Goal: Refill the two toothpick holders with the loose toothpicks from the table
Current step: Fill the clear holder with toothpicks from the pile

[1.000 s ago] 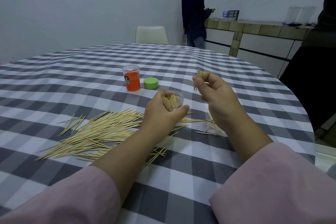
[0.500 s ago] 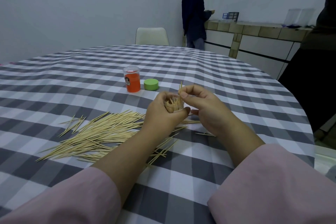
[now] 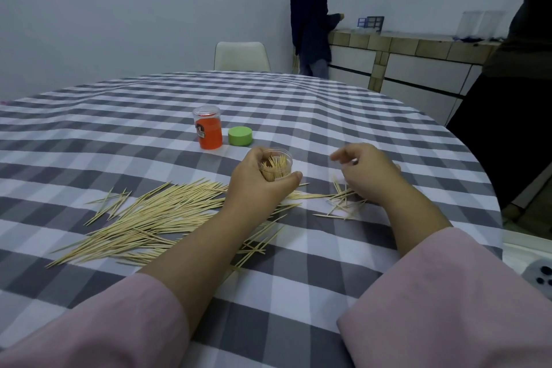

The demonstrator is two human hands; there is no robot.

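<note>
I see the round checked table filling most of the view, with both my pink-sleeved forearms reaching in from its near edge. The big pile of toothpicks fans out left of the middle, running under my left wrist; a smaller scatter lies toward the right edge.

My left hand sits near the table's middle, wrist on the cloth, fingers and thumb curled round the clear holder, which stands upright with its mouth open and toothpicks leaning inside. My right hand hovers just above the smaller scatter, knuckles up, fingers bent downward and blurred; I cannot tell whether it holds anything.

Beyond the left hand, toward the far edge, stands the orange holder, upright, with a green lid flat on the cloth just beside it on the right.
</note>
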